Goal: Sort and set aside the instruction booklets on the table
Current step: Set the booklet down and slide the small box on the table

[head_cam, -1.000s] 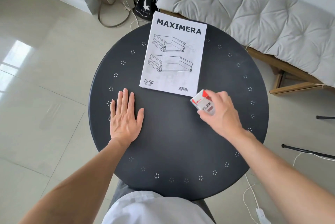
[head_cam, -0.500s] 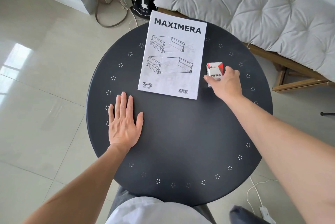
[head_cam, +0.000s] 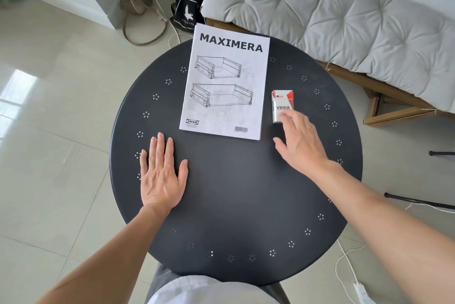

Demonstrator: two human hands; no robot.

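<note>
Worktop: a round, dark surface with small clusters of holes near its rim is carrying everything in the scene; it is looking smooth, so paper is likely sliding on it easily.

Booklet: a white "MAXIMERA" instruction booklet is lying flat and face up on the far half of the worktop, its top edge reaching past the far rim. It is appearing thin, light and floppy, so it is probably bending if lifted by one corner; the judgement here is that the overhanging top edge, or a near corner slid toward the body, is offering the best place to pinch it.

Left hand: it is resting flat, palm down, fingers together and gripping nothing, on the near-left part of the worktop. The booklet's near-left corner is lying just beyond its fingertips, not touching.

Right hand: it is hovering loose and spread, clasping nothing, with its fingertips overlapping the near end of the small box. The booklet's near-right corner is lying just to its left, apart from it.

Box: a small red-and-white carton marked "VESS" is lying just beside the booklet's right edge, a narrow gap between them.
</note>
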